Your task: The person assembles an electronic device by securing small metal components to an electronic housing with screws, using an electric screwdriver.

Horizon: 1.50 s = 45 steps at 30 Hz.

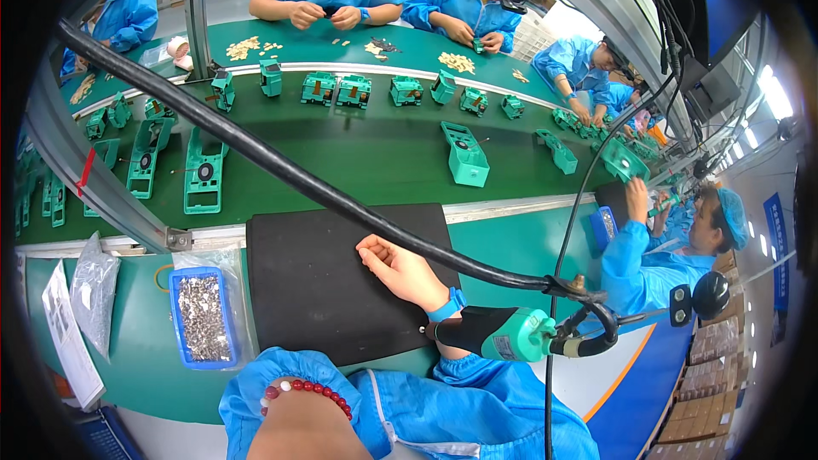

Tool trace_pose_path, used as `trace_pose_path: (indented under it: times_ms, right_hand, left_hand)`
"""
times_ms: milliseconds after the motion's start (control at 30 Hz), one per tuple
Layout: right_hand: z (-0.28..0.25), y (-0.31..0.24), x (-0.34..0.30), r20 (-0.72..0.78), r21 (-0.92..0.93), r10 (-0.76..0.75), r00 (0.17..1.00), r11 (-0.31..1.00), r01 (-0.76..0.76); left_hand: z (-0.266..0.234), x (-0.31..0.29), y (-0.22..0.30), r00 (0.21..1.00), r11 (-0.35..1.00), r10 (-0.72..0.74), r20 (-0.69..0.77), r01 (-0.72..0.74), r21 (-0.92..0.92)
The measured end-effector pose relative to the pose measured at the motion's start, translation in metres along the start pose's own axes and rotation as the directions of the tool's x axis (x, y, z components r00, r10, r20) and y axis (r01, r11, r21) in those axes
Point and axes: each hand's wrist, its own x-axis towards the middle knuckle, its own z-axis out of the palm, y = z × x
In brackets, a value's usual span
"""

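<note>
My right hand (400,271) hovers over or rests on a black mat (341,307), its fingers loosely bent and nothing visible in them. A blue band circles that wrist. Just below the wrist, a black and green electric screwdriver (518,336) hangs sideways from a holder, crossing in front of my right forearm, its tip pointing left. My left wrist, with a red bead bracelet (315,389), bends back toward the lower edge; the hand itself lies outside the picture. Left of the mat, a blue tray (204,324) full of small metal screws sits on a clear bag.
A thick black bar (256,149) slants across the view above the mat. Beyond it, a green conveyor (341,162) carries several green plastic housings (464,155). Co-workers in blue sit along the far side; another person (665,255) works at right. A plastic bag (94,290) lies left.
</note>
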Motion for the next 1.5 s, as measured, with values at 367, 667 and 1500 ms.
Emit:
trace_pose_path:
  times_ms: [367, 667, 1500]
  right_hand:
    - [0.003, 0.005, 0.003, -0.025, -0.005, -0.087, 0.996, 0.996, 0.087]
    - [0.007, 0.002, 0.004, -0.015, -0.046, -0.081, 0.997, 0.996, 0.081]
    - [0.016, 0.016, 0.010, -0.030, -0.177, -0.134, 0.991, 0.976, 0.127]
  left_hand:
    - [-0.003, 0.001, 0.006, 0.996, 0.997, -0.046, 0.072, 0.050, -0.059]
    - [-0.007, 0.001, 0.011, 0.988, 0.991, -0.083, 0.127, 0.095, -0.096]
    - [-0.025, 0.019, 0.034, 0.932, 0.958, -0.174, 0.318, 0.235, -0.167]
